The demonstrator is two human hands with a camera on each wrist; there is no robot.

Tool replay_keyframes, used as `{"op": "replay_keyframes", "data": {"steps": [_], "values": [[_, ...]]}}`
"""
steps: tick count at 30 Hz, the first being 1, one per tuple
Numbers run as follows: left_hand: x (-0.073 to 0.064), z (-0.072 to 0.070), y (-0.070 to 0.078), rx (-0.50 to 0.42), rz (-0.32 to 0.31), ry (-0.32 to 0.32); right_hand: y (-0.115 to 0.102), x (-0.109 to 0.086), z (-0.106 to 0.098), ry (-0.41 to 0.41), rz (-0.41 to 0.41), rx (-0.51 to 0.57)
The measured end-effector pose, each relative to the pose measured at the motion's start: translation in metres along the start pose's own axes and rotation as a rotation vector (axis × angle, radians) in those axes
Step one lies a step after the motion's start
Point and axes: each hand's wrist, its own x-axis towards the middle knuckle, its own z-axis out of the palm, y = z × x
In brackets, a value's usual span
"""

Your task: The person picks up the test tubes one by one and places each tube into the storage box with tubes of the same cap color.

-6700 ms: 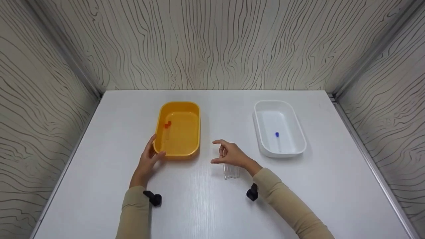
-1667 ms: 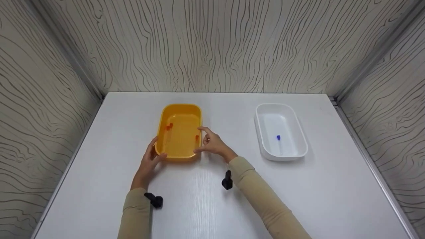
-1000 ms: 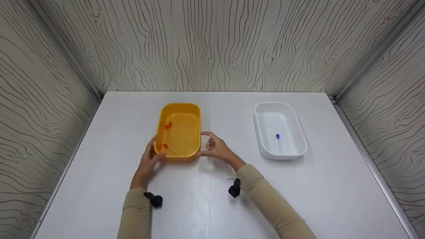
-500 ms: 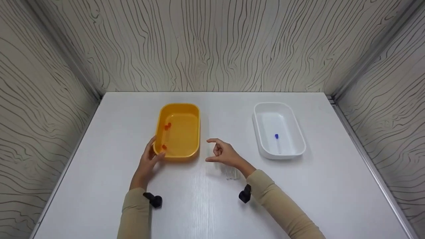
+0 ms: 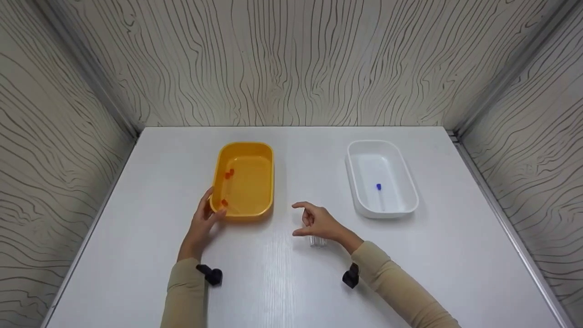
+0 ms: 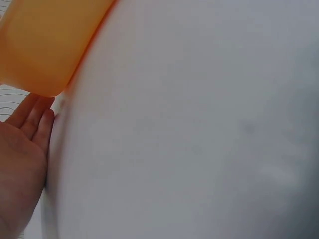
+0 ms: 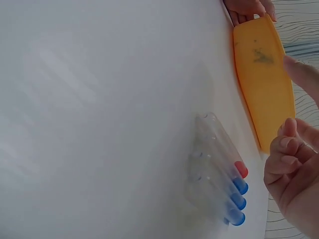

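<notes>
My left hand point(image 5: 199, 225) holds the near-left corner of a yellow tray point(image 5: 272, 182), thumb on the near rim and fingers along the left side. In the tray lie clear tubes with red caps point(image 5: 224, 202). My right hand point(image 5: 324, 224) hovers over a row of clear capped test tubes point(image 5: 318, 241) on the table, index finger and thumb spread apart, the other fingers curled, nothing between them. In the right wrist view the row shows one red cap point(image 7: 241, 170) and several blue caps point(image 7: 239, 201); from the head, the hand hides those caps.
A white tray point(image 5: 415, 196) stands at the right, holding a clear tube with a blue cap point(image 5: 378, 187). The white table point(image 5: 255, 282) ends against patterned panels point(image 5: 291, 64) at the back and sides.
My right hand has let go of a red-capped tube, which now lies at the yellow tray's near-left, and has moved back right to the row of tubes. The left hand stays at its corner.
</notes>
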Motion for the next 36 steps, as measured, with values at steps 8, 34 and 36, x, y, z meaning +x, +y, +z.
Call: {"op": "replay_keyframes", "data": {"steps": [8, 34, 36], "values": [[0.0, -0.001, 0.0, 0.013, -0.029, 0.008, 0.009, -0.014, -0.002, -0.009, 0.033, -0.066], [-0.002, 0.001, 0.001, 0.015, -0.033, 0.005, 0.011, -0.026, -0.01, -0.026, 0.263, -0.403], [-0.002, 0.001, 0.002, 0.014, -0.037, 0.003, 0.01, -0.025, -0.01, -0.028, 0.282, -0.414]]}}
